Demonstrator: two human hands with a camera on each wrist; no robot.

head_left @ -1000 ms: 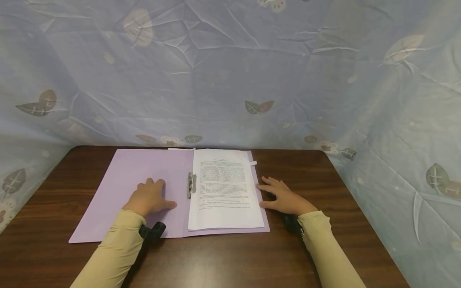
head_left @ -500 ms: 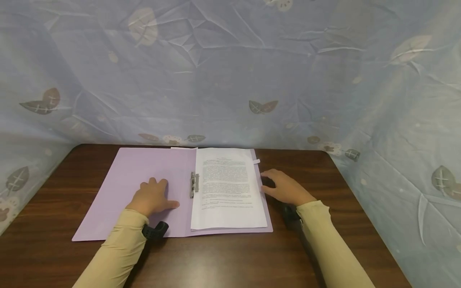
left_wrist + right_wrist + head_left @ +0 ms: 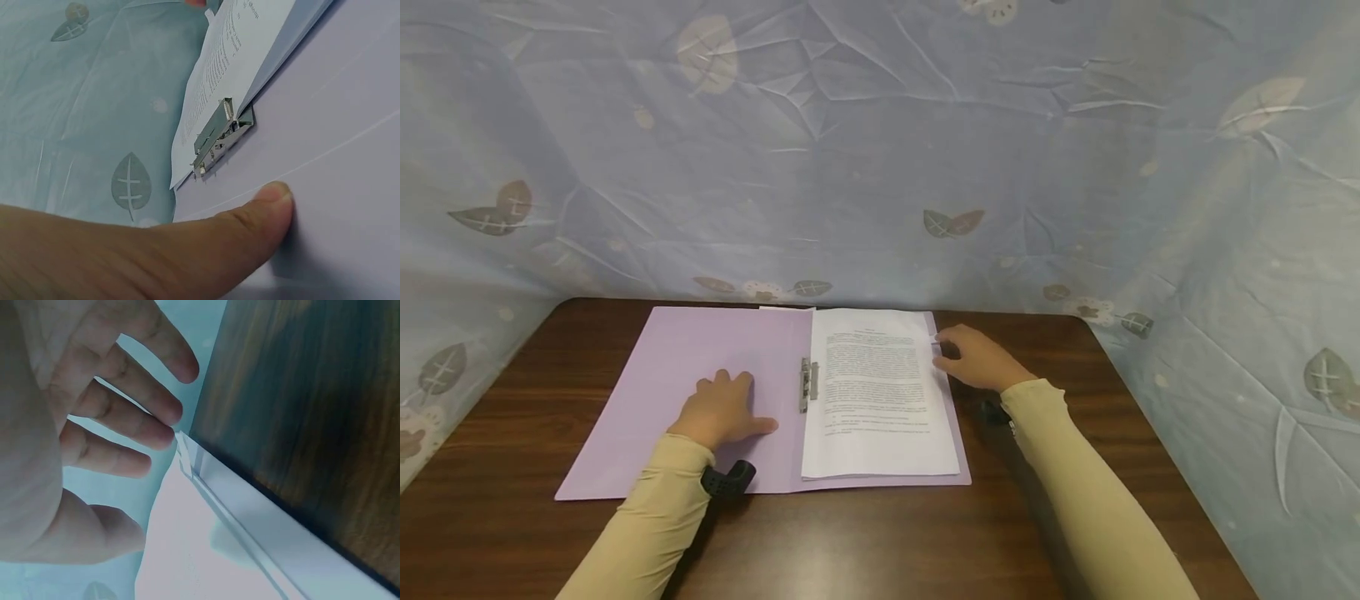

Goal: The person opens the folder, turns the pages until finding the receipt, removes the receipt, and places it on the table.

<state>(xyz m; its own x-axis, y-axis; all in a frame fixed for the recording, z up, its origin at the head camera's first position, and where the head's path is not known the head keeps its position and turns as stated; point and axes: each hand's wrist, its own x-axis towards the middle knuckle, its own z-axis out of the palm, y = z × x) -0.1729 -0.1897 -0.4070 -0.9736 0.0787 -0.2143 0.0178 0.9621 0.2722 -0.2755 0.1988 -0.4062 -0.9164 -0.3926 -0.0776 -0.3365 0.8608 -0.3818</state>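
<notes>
Folder (image 3: 640, 392), pale purple, lying open and flat on the dark wood table (image 3: 857, 542), fold running away from the person. Papers (image 3: 876, 392) stacked on its right-hand cover, printed side up, lower edge just short of the folder's near edge. Metal clip (image 3: 808, 385) sits along the fold, right beside the papers' left edge. Can't tell if it grips them.

Left hand (image 3: 721, 412): spread, back up, on the bare left cover. Thumb stuck out sideways toward the clip, well short of it.

Right hand (image 3: 977, 358): at the folder's outer right edge, near the top. Fingers loosely bent with small gaps between them, thumb held away from them; no pinch. White tab (image 3: 184, 456) sticks out of the papers' right edge just beside the fingertips. Contact there: can't tell.

Thin white strip (image 3: 786, 308) peeks out past the folder's far edge, left of the papers.

Both arms in long pale-yellow sleeves (image 3: 651, 508); black strap (image 3: 727, 480) on the left wrist, dark device (image 3: 995, 412) under the right. Creased blue-grey cloth (image 3: 865, 158) with leaf prints hangs behind the table and down its right side.
</notes>
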